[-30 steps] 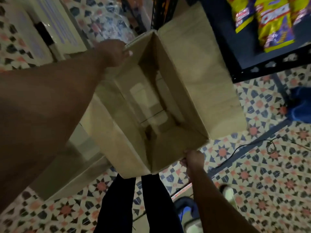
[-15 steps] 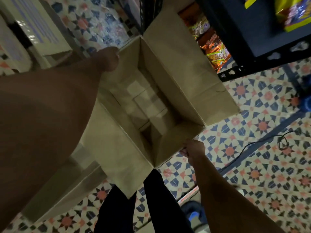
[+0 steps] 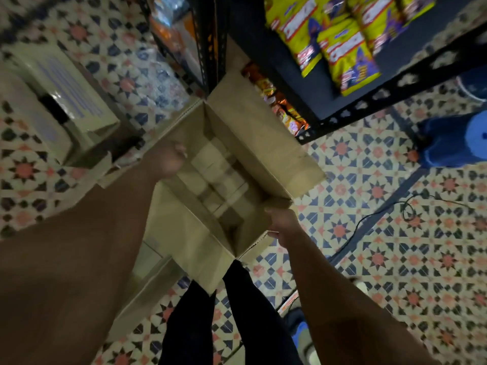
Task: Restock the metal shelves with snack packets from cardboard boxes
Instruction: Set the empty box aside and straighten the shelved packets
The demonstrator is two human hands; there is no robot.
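Two hands carry the cardboard box (image 3: 210, 180), one on each side, which I read as the only steady way to hold something this wide with its flaps splayed open. My left hand (image 3: 171, 160) sits at the far left rim with its fingers curled over the edge into the box; my right hand (image 3: 283, 223) pinches the near right corner flap, thumb and fingers clamped on the cardboard. The box hangs above the patterned floor (image 3: 395, 233), just in front of my legs (image 3: 224, 312), and its open top faces me, so I can see the bottom panels bare, with no packets that I can make out. It sits just beside the black metal shelves (image 3: 369, 101), where yellow snack packets (image 3: 342, 48) already lie in rows and orange packets (image 3: 279, 101) fill the tier below. My guess is this box is emptied and due to be set aside.
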